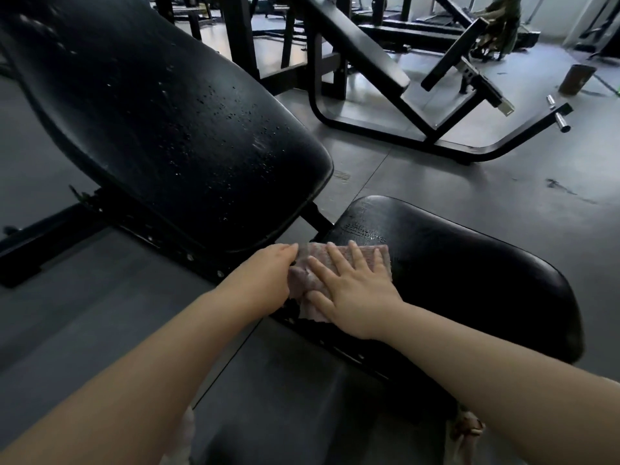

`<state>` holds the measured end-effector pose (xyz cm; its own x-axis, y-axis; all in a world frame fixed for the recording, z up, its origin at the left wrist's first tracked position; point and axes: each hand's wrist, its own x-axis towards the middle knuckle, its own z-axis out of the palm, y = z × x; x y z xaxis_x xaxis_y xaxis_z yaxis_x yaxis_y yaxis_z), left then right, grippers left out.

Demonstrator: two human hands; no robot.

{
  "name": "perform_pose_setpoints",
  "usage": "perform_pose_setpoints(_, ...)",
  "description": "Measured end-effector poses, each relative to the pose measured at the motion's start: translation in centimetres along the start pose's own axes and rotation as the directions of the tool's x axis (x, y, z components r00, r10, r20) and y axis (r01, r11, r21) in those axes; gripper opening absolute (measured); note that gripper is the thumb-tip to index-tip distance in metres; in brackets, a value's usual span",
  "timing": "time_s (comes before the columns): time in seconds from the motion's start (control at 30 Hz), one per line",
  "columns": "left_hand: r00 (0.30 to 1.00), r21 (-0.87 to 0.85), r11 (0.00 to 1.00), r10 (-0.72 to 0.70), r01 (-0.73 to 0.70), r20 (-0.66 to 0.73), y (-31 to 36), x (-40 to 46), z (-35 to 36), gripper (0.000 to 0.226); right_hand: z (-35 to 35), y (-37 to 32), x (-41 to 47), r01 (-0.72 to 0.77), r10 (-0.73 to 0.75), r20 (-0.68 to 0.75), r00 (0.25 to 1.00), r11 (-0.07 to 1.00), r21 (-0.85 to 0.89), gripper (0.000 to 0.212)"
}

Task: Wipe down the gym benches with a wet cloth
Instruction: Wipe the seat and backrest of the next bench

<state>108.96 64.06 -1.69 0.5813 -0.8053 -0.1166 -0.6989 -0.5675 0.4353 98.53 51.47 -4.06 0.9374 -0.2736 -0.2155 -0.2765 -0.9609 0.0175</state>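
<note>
Here, mid-wipe on the bench [453,280]: backrest pad [167,122] beaded with droplets, seat pad underhand. Pinkish cloth [312,276] at the seat's near corner, pressed by right hand [355,290], fingers flat; left hand [265,276] seemingly pinching its edge. Next, probably: sweeping across the seat.

The padded black seat cushion [469,280] lies bare to the right of both hands — leftward, the tilted, droplet-speckled black backrest pad [174,122] overhangs closely.
</note>
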Motion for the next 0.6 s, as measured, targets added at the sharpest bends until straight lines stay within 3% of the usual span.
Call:
perform_pose_setpoints(0.13,0.998,-0.062,0.997,-0.041,0.038,-0.046,0.6,0.6,0.2,0.063,-0.8,-0.4,1.1,0.092,-0.092,-0.003,0.996,0.994,0.066,0.063)
perform_pose_setpoints(0.27,0.995,-0.003,1.0,-0.01,0.009,-0.101,2.5,0.7,1.1,0.057,-2.6,2.5,-1.3,0.117,-0.121,0.003,0.993,0.966,0.231,0.063)
perform_pose_setpoints(0.47,0.997,0.287,0.957,0.012,-0.035,0.082,4.8,1.6,5.1,0.056,-1.8,7.5,-4.4,-0.129,0.131,-0.012,0.991,0.987,0.092,0.056)
perform_pose_setpoints(0.6,0.994,0.262,0.965,-0.047,0.019,0.1,5.2,4.1,5.4,0.056,-1.6,8.7,-4.7,-0.234,0.233,0.014,0.972,0.971,0.059,0.054)
